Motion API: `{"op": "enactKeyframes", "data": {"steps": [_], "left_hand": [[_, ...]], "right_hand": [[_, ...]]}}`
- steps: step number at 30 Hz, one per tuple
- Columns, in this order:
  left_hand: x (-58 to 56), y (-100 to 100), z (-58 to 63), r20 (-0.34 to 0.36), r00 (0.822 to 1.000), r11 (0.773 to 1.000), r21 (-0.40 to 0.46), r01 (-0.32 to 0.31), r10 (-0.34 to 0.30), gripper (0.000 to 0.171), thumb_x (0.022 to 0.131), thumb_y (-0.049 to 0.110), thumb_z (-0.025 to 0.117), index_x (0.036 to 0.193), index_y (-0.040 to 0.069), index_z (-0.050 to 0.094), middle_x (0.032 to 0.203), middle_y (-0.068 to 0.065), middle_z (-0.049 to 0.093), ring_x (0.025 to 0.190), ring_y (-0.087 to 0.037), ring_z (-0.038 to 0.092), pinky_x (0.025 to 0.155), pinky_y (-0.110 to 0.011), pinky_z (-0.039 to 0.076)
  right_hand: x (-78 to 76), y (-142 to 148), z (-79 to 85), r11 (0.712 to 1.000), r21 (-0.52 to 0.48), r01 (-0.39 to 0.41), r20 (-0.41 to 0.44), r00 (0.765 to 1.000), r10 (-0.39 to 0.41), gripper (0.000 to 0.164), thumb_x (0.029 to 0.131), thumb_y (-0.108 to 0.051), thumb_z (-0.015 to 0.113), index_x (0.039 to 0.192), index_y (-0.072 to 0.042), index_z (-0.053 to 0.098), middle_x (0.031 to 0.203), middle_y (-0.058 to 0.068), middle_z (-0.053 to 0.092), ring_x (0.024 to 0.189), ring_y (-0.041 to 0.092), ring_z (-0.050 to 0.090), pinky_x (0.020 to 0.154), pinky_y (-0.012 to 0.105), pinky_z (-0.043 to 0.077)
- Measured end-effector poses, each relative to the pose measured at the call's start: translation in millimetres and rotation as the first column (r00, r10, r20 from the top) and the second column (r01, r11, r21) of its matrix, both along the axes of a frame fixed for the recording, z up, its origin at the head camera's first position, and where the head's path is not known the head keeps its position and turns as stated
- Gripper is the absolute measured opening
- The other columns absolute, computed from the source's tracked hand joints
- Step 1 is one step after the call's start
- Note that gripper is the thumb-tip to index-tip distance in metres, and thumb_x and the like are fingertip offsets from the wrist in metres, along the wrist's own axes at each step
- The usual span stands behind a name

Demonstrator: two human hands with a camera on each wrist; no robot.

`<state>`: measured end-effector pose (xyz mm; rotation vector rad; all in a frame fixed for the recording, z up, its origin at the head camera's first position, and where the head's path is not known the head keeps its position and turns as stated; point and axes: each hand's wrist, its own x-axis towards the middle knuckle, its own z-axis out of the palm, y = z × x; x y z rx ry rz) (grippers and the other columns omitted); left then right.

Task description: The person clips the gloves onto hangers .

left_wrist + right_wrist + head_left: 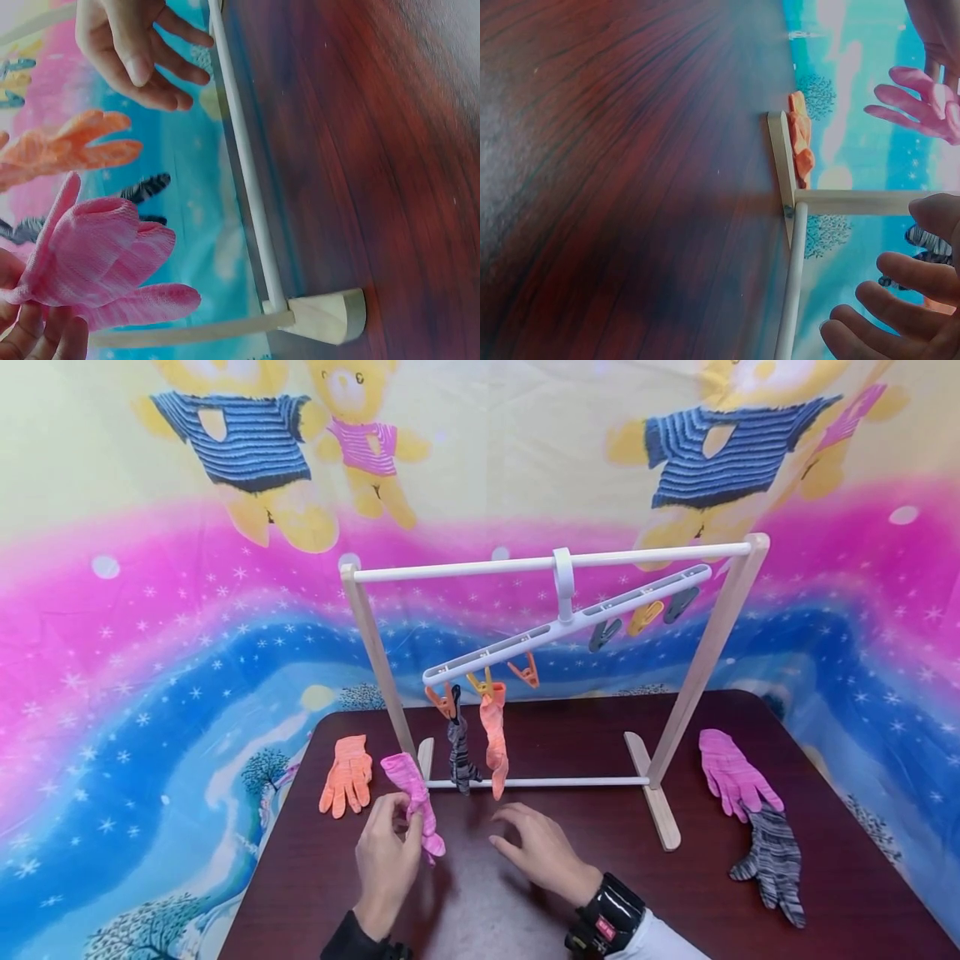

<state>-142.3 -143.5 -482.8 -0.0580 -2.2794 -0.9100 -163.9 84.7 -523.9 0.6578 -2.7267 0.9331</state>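
My left hand pinches a pink knit glove between thumb and fingers, held above the table left of the rack. In the left wrist view the glove hangs with its fingers spread. My right hand holds nothing; its fingers are loosely bent in front of the rack. Just beyond it, an orange glove hangs from a yellow clip on the white hanger. Beside that one, a black-and-grey glove hangs from an orange clip.
A wooden rack with white bars carries the tilted hanger. An orange clip, a yellow clip and grey clips hold nothing. On the dark table lie an orange glove, a pink glove and a black-and-grey glove.
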Motion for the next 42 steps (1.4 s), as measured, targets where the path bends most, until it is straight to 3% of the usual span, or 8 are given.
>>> {"op": "enactKeyframes", "data": {"steps": [18, 26, 32, 38, 42], "left_hand": [[9.9, 29.7, 5.6, -0.027, 0.991, 0.991, 0.003, 0.133, -0.133, 0.025, 0.081, 0.002, 0.079, 0.1, 0.01, 0.064, 0.089, 0.0, 0.064, 0.072, -0.008, 0.065, 0.063, -0.03, 0.059], [10.0, 36.2, 5.9, -0.091, 0.976, 0.98, -0.045, 0.193, -0.197, 0.027, 0.078, 0.0, 0.08, 0.097, 0.01, 0.063, 0.088, 0.001, 0.063, 0.072, -0.004, 0.063, 0.063, -0.022, 0.055], [8.7, 37.8, 11.0, -0.102, 0.97, 0.975, -0.047, 0.216, -0.22, 0.027, 0.078, -0.001, 0.08, 0.097, 0.01, 0.063, 0.087, 0.001, 0.063, 0.075, -0.005, 0.063, 0.066, -0.017, 0.053], [6.2, 42.2, 15.7, -0.166, 0.942, 0.956, -0.039, 0.289, -0.292, 0.028, 0.076, -0.004, 0.079, 0.097, 0.007, 0.064, 0.089, -0.001, 0.064, 0.08, -0.01, 0.063, 0.067, -0.023, 0.056], [5.7, 47.2, 17.6, -0.167, 0.922, 0.936, -0.012, 0.352, -0.349, 0.027, 0.078, -0.005, 0.078, 0.098, 0.007, 0.064, 0.089, -0.001, 0.063, 0.081, -0.009, 0.062, 0.069, -0.021, 0.056]], "right_hand": [[-0.6, 14.7, -3.9, 0.997, -0.01, 0.079, 0.04, 0.996, -0.078, 0.026, 0.089, -0.028, 0.075, 0.11, -0.014, 0.074, 0.116, 0.001, 0.072, 0.109, 0.018, 0.07, 0.091, 0.04, 0.056], [-2.0, 21.0, -3.6, 0.995, -0.01, 0.097, 0.052, 0.994, -0.096, 0.026, 0.089, -0.028, 0.076, 0.111, -0.015, 0.073, 0.117, 0.002, 0.073, 0.11, 0.019, 0.07, 0.092, 0.041, 0.056], [-1.6, 27.2, -3.5, 0.994, 0.001, 0.111, 0.049, 0.993, -0.111, 0.024, 0.088, -0.026, 0.076, 0.109, -0.016, 0.074, 0.115, 0.0, 0.073, 0.109, 0.016, 0.07, 0.09, 0.04, 0.056], [-1.7, 35.2, -4.7, 0.991, 0.015, 0.129, 0.036, 0.991, -0.13, 0.023, 0.088, -0.026, 0.077, 0.108, -0.015, 0.074, 0.112, -0.002, 0.073, 0.106, 0.015, 0.07, 0.088, 0.039, 0.057], [-3.4, 39.6, -5.1, 0.988, 0.032, 0.153, 0.048, 0.987, -0.154, 0.024, 0.089, -0.028, 0.077, 0.109, -0.016, 0.074, 0.112, -0.002, 0.073, 0.106, 0.015, 0.07, 0.088, 0.039, 0.056]]}}
